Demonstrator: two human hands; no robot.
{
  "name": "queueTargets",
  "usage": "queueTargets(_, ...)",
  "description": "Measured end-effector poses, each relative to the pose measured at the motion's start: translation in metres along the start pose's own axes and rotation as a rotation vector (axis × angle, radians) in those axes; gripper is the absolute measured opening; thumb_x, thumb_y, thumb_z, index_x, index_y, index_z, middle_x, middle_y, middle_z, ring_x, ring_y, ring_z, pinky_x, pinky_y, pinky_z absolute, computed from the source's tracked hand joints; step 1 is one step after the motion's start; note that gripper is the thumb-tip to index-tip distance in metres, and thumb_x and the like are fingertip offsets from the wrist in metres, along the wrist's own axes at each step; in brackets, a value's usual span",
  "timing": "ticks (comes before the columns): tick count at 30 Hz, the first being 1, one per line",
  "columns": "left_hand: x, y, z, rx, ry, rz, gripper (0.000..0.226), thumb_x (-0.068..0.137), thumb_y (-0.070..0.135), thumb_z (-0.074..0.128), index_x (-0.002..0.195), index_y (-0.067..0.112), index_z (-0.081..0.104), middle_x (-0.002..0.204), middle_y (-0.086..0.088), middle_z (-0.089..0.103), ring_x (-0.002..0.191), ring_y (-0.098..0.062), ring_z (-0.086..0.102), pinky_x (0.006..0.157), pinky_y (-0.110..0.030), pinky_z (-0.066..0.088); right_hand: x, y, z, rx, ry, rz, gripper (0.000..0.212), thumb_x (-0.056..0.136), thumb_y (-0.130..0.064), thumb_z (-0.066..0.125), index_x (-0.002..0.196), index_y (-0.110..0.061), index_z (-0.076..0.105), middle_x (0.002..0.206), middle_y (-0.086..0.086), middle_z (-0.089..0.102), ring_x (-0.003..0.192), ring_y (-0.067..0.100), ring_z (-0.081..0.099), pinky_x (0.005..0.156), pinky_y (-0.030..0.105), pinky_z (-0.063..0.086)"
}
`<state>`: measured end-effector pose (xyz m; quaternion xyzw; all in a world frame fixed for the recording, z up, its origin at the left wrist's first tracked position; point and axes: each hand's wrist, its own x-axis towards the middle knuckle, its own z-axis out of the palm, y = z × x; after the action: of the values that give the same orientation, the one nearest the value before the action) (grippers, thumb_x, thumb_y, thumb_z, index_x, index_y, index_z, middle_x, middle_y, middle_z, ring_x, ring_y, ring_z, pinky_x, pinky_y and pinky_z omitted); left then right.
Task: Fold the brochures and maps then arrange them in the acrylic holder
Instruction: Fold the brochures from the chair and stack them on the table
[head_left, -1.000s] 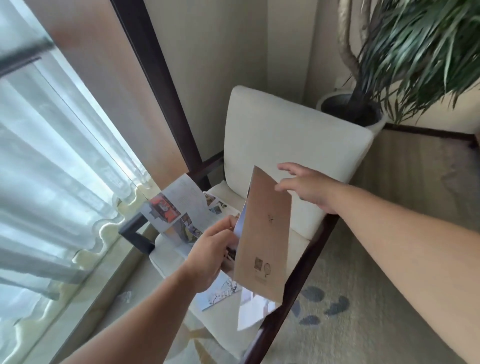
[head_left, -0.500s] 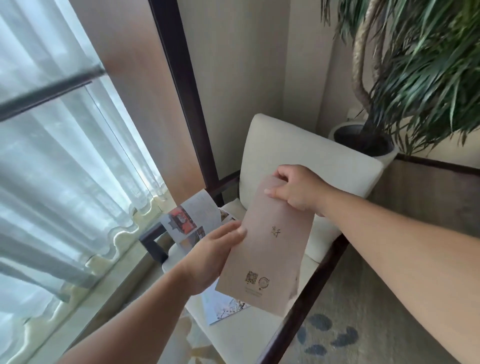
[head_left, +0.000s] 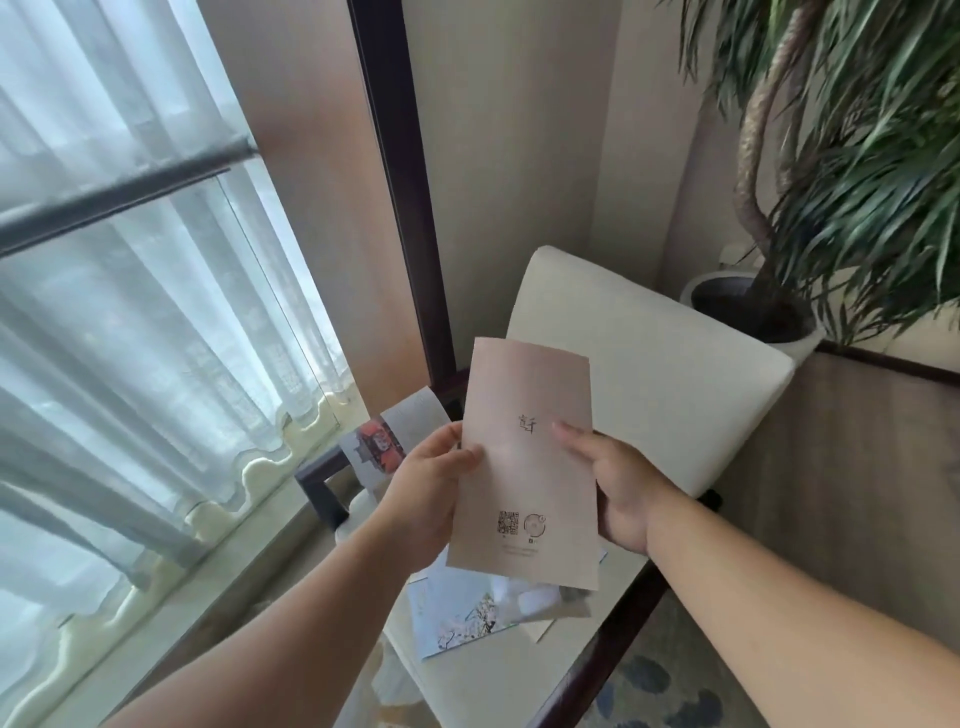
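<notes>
2 hands hold the tan brochure (head_left: 524, 467) upright above the seat of the cream chair (head_left: 649, 374), the left hand (head_left: 421, 499) pinching a long edge and the right hand (head_left: 618, 483) pinching the opposite edge, while other printed leaflets (head_left: 467, 618) lie on that seat.

Both forearms reach fwd, L hand (head_left: 431, 499) & R hand (head_left: 618, 483) pinching opp. edges of tan brochure (head_left: 524, 467), thumbs on front.

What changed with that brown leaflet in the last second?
The right hand, open a second ago, gripped the brown brochure at its top, then shifted to its right edge. The brochure turned to face the camera. The left hand kept hold; the leaflets stayed on the chair.
</notes>
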<state>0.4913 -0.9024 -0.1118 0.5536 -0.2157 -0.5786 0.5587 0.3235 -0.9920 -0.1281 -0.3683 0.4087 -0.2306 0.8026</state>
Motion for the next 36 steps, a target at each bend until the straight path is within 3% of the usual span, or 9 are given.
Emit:
queueTargets(2, 0.0, 0.0, 0.002, 0.215, 0.122, 0.055, 0.021, 0.094, 0.005, 0.051, 0.101, 0.017, 0.067, 0.098, -0.01, 0.071, 0.079, -0.025, 0.067, 0.076, -0.043, 0.056, 0.003, 0.001, -0.001, 0.019, 0.053, -0.044, 0.032, 0.097, -0.017, 0.053, 0.127, -0.007, 0.06, 0.115, 0.016, 0.07, 0.099, 0.032, 0.067, 0.085, 0.042, 0.051)
queueTargets(5, -0.001, -0.002, 0.002, 0.424, 0.261, 0.148, 0.027, 0.088, 0.02, 0.061, 0.115, 0.025, 0.06, 0.114, -0.002, 0.067, 0.097, -0.023, 0.068, 0.088, -0.05, 0.055, 0.005, -0.002, -0.002, -0.029, 0.14, -0.111, 0.024, 0.097, -0.007, 0.05, 0.12, -0.007, 0.058, 0.105, 0.017, 0.072, 0.092, 0.035, 0.065, 0.084, 0.048, 0.04)
queueTargets(8, -0.002, 0.0, 0.0, 0.268, 0.178, 0.016, 0.059, 0.086, 0.033, 0.068, 0.138, 0.028, 0.042, 0.126, -0.005, 0.061, 0.107, -0.03, 0.065, 0.092, -0.055, 0.053, 0.004, -0.007, 0.0, -0.042, 0.088, -0.155, 0.021, 0.097, -0.006, 0.049, 0.115, -0.009, 0.059, 0.1, 0.016, 0.073, 0.087, 0.033, 0.067, 0.082, 0.048, 0.034)
queueTargets(14, -0.008, 0.003, 0.004, 0.05, 0.051, -0.097, 0.027, 0.096, 0.011, 0.057, 0.121, 0.003, 0.06, 0.113, -0.02, 0.07, 0.107, -0.042, 0.065, 0.094, -0.056, 0.051, 0.001, 0.0, 0.005, -0.189, 0.13, -0.221, 0.017, 0.096, -0.01, 0.053, 0.102, -0.022, 0.064, 0.113, 0.011, 0.07, 0.093, 0.026, 0.07, 0.08, 0.046, 0.051)
queueTargets(18, -0.01, 0.007, 0.008, -0.025, 0.054, -0.081, 0.028, 0.096, 0.007, 0.053, 0.124, 0.003, 0.057, 0.12, -0.024, 0.066, 0.114, -0.044, 0.06, 0.099, -0.057, 0.047, -0.001, 0.002, 0.004, -0.289, 0.172, -0.215, 0.043, 0.088, -0.028, 0.069, 0.128, -0.031, 0.053, 0.12, -0.004, 0.065, 0.104, 0.018, 0.066, 0.081, 0.037, 0.053)
queueTargets(22, -0.01, 0.006, 0.011, 0.082, 0.078, -0.068, 0.024, 0.096, 0.01, 0.057, 0.119, 0.006, 0.06, 0.113, -0.019, 0.071, 0.105, -0.038, 0.066, 0.094, -0.054, 0.052, -0.004, 0.0, 0.006, -0.238, 0.071, -0.147, 0.023, 0.094, -0.017, 0.06, 0.117, -0.017, 0.065, 0.107, 0.004, 0.074, 0.1, 0.026, 0.07, 0.082, 0.039, 0.053)
queueTargets(27, -0.008, 0.001, 0.014, 0.373, 0.328, 0.092, 0.035, 0.088, 0.026, 0.069, 0.119, 0.021, 0.053, 0.106, -0.004, 0.067, 0.089, -0.021, 0.068, 0.071, -0.036, 0.056, -0.004, -0.002, 0.013, -0.236, 0.099, -0.18, 0.022, 0.097, -0.007, 0.053, 0.115, -0.015, 0.064, 0.109, 0.009, 0.073, 0.102, 0.03, 0.068, 0.087, 0.044, 0.053)
queueTargets(31, -0.012, 0.0, 0.006, 0.186, 0.225, -0.015, 0.039, 0.092, 0.021, 0.065, 0.128, 0.018, 0.052, 0.114, -0.011, 0.069, 0.099, -0.035, 0.069, 0.089, -0.057, 0.053, -0.002, -0.002, 0.015, -0.226, 0.049, -0.164, 0.022, 0.097, -0.006, 0.053, 0.114, -0.014, 0.064, 0.11, 0.01, 0.072, 0.102, 0.03, 0.068, 0.088, 0.045, 0.052)
queueTargets(36, -0.028, -0.008, -0.01, 0.159, 0.28, 0.017, 0.023, 0.097, 0.009, 0.054, 0.117, 0.011, 0.064, 0.11, -0.015, 0.072, 0.101, -0.038, 0.068, 0.091, -0.059, 0.052, 0.008, 0.01, 0.031, -0.24, 0.018, -0.132, 0.024, 0.096, -0.006, 0.053, 0.118, -0.014, 0.059, 0.111, 0.01, 0.071, 0.101, 0.03, 0.068, 0.078, 0.041, 0.056)
